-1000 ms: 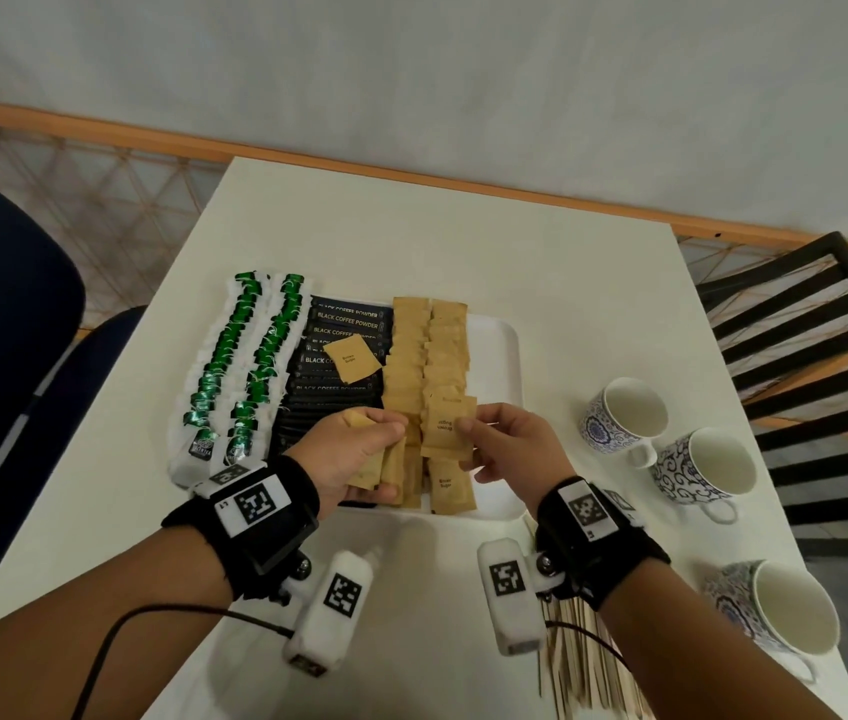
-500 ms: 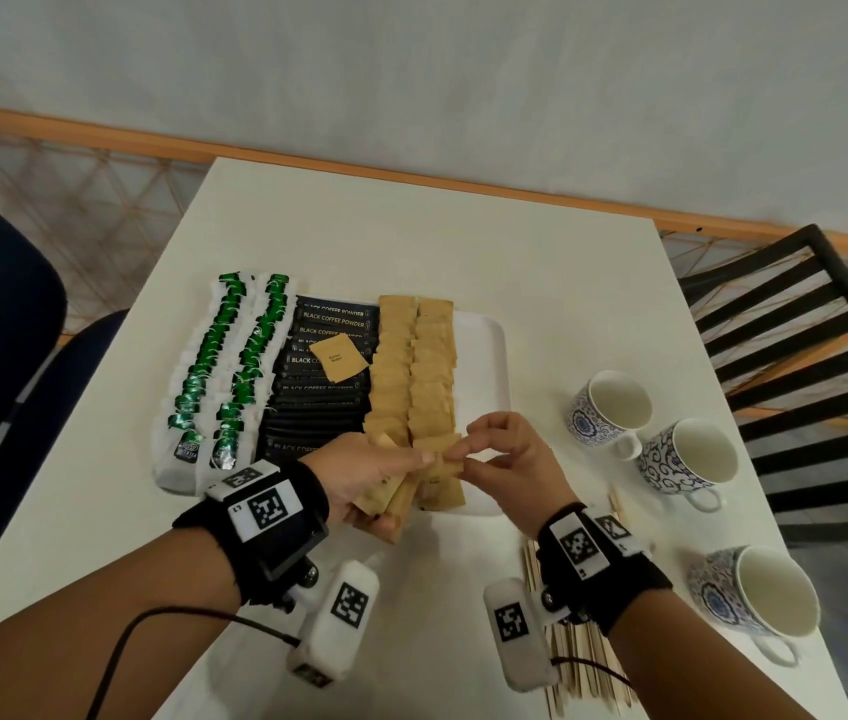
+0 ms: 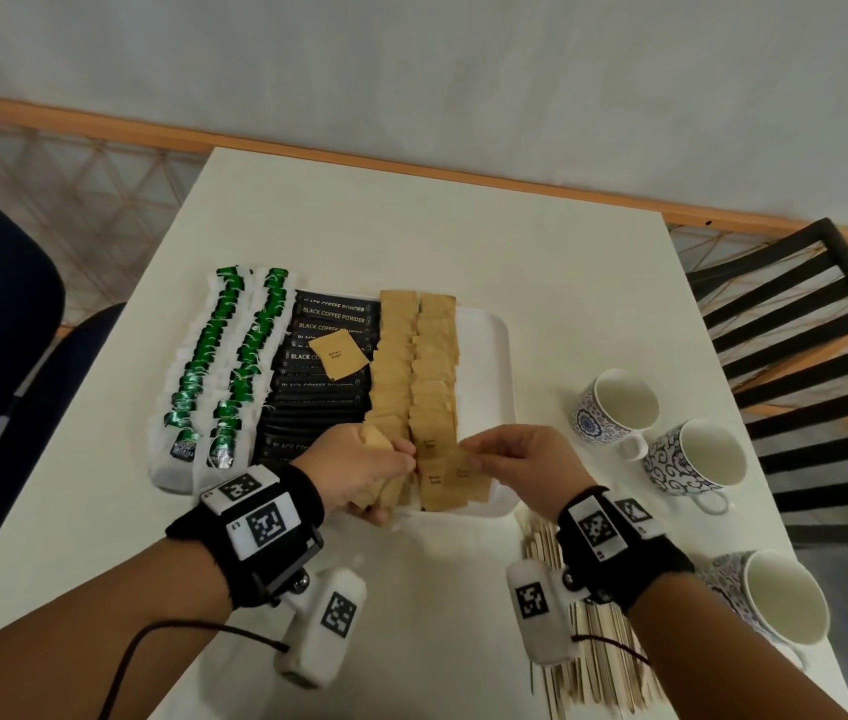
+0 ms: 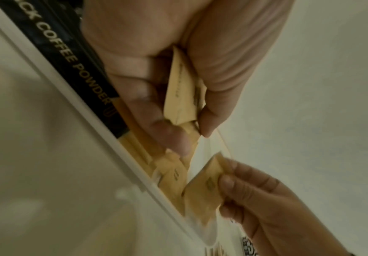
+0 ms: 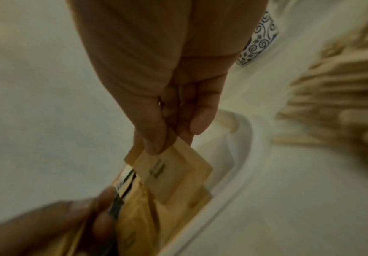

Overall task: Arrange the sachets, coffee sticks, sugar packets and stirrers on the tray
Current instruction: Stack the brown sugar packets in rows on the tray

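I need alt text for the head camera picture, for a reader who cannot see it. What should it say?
Two hands work at the near end of a white tray: the right hand pinches one brown sugar packet, and the left hand holds a small stack of packets. Green tea sachets, black coffee sticks and sugar rows fill the tray.

The wooden stirrers lie partly hidden under the right wrist and blur in the right wrist view. The near cup is cut by the arm.
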Tool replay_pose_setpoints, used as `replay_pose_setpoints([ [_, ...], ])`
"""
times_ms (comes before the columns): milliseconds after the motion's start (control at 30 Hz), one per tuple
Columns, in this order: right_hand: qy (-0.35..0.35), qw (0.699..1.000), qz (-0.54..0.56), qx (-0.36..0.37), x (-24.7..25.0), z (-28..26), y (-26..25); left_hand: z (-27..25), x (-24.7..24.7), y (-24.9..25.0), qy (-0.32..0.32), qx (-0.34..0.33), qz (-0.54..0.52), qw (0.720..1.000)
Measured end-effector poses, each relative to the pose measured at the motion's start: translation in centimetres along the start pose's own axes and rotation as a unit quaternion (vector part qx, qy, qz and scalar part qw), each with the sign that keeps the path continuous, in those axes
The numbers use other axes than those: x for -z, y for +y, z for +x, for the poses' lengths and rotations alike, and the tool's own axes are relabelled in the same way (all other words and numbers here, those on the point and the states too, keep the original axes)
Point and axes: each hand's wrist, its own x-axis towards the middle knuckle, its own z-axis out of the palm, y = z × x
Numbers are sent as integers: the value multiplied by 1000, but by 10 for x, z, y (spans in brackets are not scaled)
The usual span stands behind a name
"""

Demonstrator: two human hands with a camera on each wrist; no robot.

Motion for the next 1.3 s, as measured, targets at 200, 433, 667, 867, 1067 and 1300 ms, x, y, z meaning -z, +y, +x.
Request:
replay_pose_setpoints([
  [200, -59, 994, -85, 20, -13, 3, 4, 2, 15, 15, 15, 5, -135, 991],
  [433, -3, 985, -164, 62, -23, 23, -5, 5, 31, 19, 25, -24, -235, 971],
  [667, 8, 978, -194, 78, -27, 24, 0, 11, 27, 15, 59, -41, -212, 975],
  [867, 11, 977, -201, 77, -29, 22, 9, 14, 19, 12, 70, -52, -159, 983],
  [1067, 59, 993, -58, 80, -26, 16, -3, 9, 7, 12, 39, -50, -135, 989],
  [1300, -33, 997, 55, 34, -29, 9, -26, 3, -4, 13, 13, -47, -154, 987],
])
